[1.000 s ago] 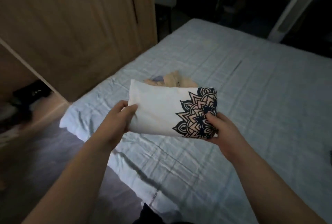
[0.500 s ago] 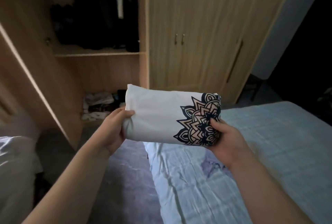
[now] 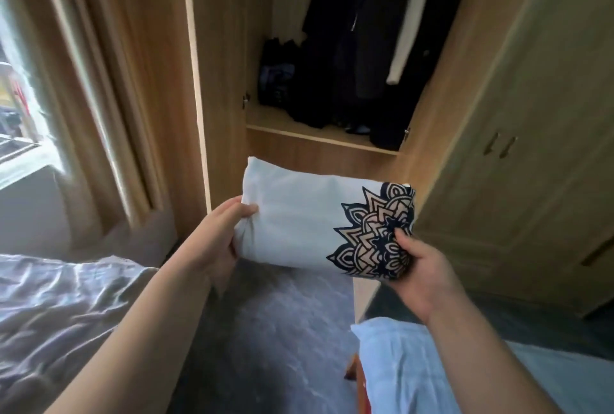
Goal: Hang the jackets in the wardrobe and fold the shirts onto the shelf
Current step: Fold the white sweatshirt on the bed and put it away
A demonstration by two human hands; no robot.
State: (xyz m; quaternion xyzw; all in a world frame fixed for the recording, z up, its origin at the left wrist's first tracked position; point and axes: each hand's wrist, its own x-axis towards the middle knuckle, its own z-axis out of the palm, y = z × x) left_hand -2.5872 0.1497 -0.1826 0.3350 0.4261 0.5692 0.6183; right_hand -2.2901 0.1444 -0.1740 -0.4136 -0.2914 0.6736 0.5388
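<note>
While both hands grip folded shirt [image 3: 299, 224] | shelf [image 3: 319, 138] edge just beyond

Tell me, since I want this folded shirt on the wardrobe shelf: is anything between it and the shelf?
Nothing visible blocks the way. The folded shirt, held by the left hand and right hand, faces the open wardrobe. On the shelf dark clothes fill the middle and right; its left front looks bare.
</note>
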